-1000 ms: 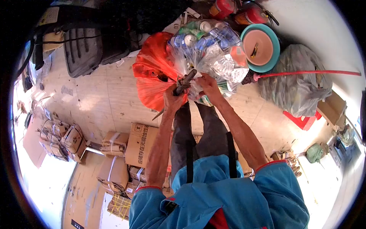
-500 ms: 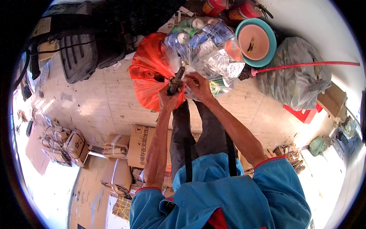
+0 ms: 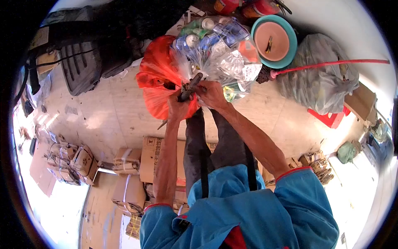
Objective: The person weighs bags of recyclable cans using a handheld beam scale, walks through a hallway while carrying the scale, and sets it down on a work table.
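Observation:
My left hand (image 3: 178,107) is closed around a dark, rough rod-shaped object (image 3: 190,87); its exact kind is unclear. My right hand (image 3: 210,93) sits right beside that object with its fingers curled; whatever is in them is hidden. Just beyond both hands, a clear plastic bag (image 3: 195,56) full of cans and silvery packaging has its gathered part drawn toward my fingers. Against it on the left is a red plastic bag (image 3: 155,79) with a dark hole in its side. A thin pointed stick (image 3: 162,124) shows below my left hand.
A pink basin inside a teal basin (image 3: 293,45) stands at upper right, near fire extinguishers (image 3: 261,8). A red pole (image 3: 331,63) crosses a grey plastic bag (image 3: 315,79). Tied cardboard bundles (image 3: 128,191) lie at lower left, and a black ridged case (image 3: 81,68) at upper left.
My right hand has moved in toward the dark rod and my left hand, and its fingers are more curled. The thin stick below my left hand shows more. The view has shifted slightly.

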Demonstrator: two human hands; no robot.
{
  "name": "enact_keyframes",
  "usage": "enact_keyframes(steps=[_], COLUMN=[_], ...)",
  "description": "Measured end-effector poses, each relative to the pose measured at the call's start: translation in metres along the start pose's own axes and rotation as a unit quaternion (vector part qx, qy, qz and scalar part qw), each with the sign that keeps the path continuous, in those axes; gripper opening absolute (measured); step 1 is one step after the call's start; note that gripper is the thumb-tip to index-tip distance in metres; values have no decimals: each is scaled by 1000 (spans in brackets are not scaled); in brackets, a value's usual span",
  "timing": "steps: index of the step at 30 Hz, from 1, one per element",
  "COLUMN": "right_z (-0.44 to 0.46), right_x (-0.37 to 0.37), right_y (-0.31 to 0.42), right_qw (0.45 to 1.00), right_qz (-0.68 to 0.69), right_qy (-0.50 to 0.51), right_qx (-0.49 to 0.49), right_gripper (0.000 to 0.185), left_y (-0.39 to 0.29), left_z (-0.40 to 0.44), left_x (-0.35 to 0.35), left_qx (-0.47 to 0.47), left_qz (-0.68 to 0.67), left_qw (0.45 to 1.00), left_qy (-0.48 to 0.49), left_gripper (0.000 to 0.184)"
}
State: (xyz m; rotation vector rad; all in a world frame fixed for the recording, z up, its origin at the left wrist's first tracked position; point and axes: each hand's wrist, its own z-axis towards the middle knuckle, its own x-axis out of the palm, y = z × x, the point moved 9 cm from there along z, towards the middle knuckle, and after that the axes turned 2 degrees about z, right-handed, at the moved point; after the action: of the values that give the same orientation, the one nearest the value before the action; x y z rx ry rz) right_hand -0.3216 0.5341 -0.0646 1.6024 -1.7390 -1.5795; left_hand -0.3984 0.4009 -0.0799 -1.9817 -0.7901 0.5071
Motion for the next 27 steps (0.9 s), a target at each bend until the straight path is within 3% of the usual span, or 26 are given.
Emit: enact_keyframes(steps=[2, 5, 6, 8, 9, 12, 15, 18, 19, 22, 23, 26, 27], right_z=[4, 2, 7, -4, -7, -19, -23, -38, -42, -48, -47, -40, -41], right_x=[-2, 8, 3, 4, -4, -8, -17, -36, -44, -39, -31, -25, -19], right_y=[-1, -36, -31, -17, -4, -1, 20, 62, 75, 82, 80, 108, 110], right_qw=[998, 967, 972, 978, 994, 992, 996, 980, 983, 994, 994, 989, 993], right_qz=[-9, 155, 153, 150, 90, 106, -1, -93, -83, -38, -11, -39, -19], right_qy=[46, 94, 80, 61, -13, -60, -82, -140, -143, -104, -101, -94, -87], right_qx=[47, 180, 162, 135, 58, 38, -19, -106, -80, -24, -33, -104, -83], right_gripper=[23, 24, 24, 25, 23, 26, 29, 31, 31, 28, 28, 32, 36], left_y=[1, -13, -19, -6, -4, -7, -11, -21, -21, -33, -48, -25, -24], left_z=[1, 0, 3, -3, -6, -11, -13, -18, -18, -22, -26, -32, -37], left_x=[1, 2, 0, -2, -3, -4, -4, -6, -3, -11, -13, -27, -33], left_qx=[0, 20, 33, -19, -44, -71, -33, -32, -12, 24, 84, 56, 77], left_qz=[47, 151, 190, 80, 24, 31, 29, 51, -58, 153, 123, 215, 182], left_qw=[999, 988, 980, 996, 998, 996, 998, 997, 998, 987, 988, 972, 977], left_qy=[8, -21, -38, -33, -33, -45, -52, -44, -32, -40, -43, -74, -78], left_gripper=[7, 4, 3, 11, 17, 19, 8, 21, 19, 16, 15, 14, 14])
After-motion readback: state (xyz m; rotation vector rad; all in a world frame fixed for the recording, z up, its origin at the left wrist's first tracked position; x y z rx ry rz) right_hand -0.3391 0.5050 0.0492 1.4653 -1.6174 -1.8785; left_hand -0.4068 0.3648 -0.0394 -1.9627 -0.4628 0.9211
